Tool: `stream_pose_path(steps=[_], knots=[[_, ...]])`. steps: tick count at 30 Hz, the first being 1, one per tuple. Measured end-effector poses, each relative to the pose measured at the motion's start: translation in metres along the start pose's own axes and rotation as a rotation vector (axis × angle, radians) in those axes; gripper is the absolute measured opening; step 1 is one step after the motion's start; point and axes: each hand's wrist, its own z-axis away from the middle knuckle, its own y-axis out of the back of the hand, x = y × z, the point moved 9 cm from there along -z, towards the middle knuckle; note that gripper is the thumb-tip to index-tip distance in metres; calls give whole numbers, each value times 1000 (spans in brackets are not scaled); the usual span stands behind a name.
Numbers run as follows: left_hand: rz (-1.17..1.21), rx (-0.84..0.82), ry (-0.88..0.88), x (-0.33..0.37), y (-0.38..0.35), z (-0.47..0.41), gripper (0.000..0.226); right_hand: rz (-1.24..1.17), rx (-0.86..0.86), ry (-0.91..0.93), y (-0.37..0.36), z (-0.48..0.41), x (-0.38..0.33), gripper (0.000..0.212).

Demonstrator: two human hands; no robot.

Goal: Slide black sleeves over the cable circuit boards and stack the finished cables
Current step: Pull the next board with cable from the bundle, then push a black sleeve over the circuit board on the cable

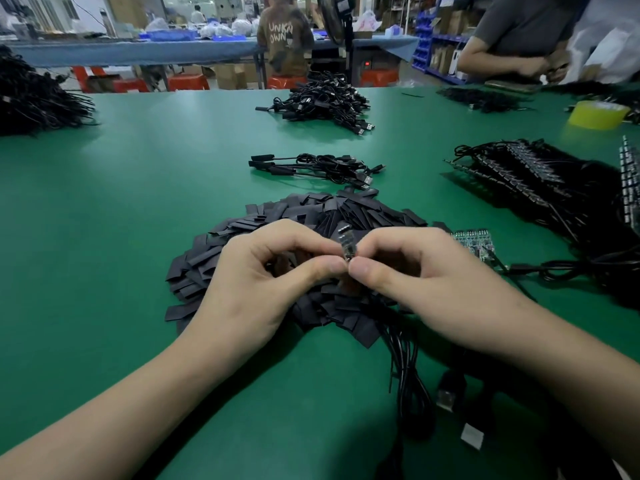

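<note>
Centre of green table point(138, 202): circuit board point(346, 242) held upright, pinched from both sides. Thumb and forefinger of left hand point(263, 271) on it from 9 o'clock, thumb and forefinger of right hand point(426, 275) from 3 o'clock, other fingers of both curled in. Possible sleeve under left fingers, not clear. Black cable point(405, 358) hanging below the hands toward 6 o'clock.

Directly beneath, heap of black sleeves point(311, 216). Past it at 12 o'clock, small stack of finished cables point(311, 168); farther at 12, larger cable pile point(325, 102). At 2 o'clock, rows of unsleeved cables point(536, 181). Loose bare board point(474, 240) just beside right hand at 3. Yellow tape roll point(597, 114) at 1 o'clock. Blue bins point(169, 35) on far bench at 11, contents too blurred to name.
</note>
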Motion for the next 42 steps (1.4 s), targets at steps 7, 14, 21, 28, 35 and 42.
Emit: stream_pose_path(steps=[7, 14, 21, 28, 35, 42], knots=[[-742, -222, -215, 6, -24, 1, 26, -678, 237, -24, 45, 4, 9, 19], [-844, -213, -302, 16, -31, 2, 13, -333, 477, 224, 95, 16, -19, 23], [-473, -52, -97, 7, -9, -1, 11, 142, 224, -47, 39, 3, 0, 23], [-74, -51, 24, 3, -9, 4, 16, 120, 106, -74, 19, 2, 7, 35], [-393, 2, -224, 28, -5, 4, 27, 8, 75, -70, 12, 3, 5, 32], [-242, 86, -79, 15, 13, 3, 20, 315, 564, 292, 79, 28, -39, 19]])
